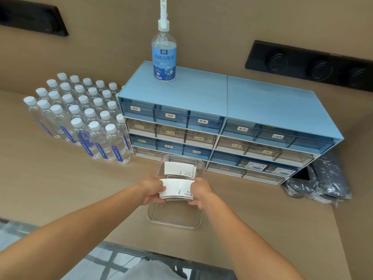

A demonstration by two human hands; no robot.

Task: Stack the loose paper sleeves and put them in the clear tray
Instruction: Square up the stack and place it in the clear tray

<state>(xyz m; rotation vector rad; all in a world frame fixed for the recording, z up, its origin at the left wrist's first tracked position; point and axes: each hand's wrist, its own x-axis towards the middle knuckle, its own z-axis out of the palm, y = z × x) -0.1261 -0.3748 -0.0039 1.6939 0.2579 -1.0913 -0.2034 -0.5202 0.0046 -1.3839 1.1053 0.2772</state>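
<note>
A stack of white paper sleeves (176, 188) is held over the middle of the clear tray (173, 221). My left hand (151, 191) grips the stack's left end and my right hand (201, 194) grips its right end. Another stack of white sleeves (179, 169) lies inside the far end of the tray. The tray's near half shows only its transparent floor. The tray stands on the brown counter, just in front of the drawer unit.
A blue drawer organiser (226, 126) with labelled drawers stands behind the tray, a spray bottle (163, 51) on top of it. Several water bottles (80, 116) crowd the left. Dark wrapped packages (321, 178) lie at the right. The counter's front edge (161, 251) runs below my arms.
</note>
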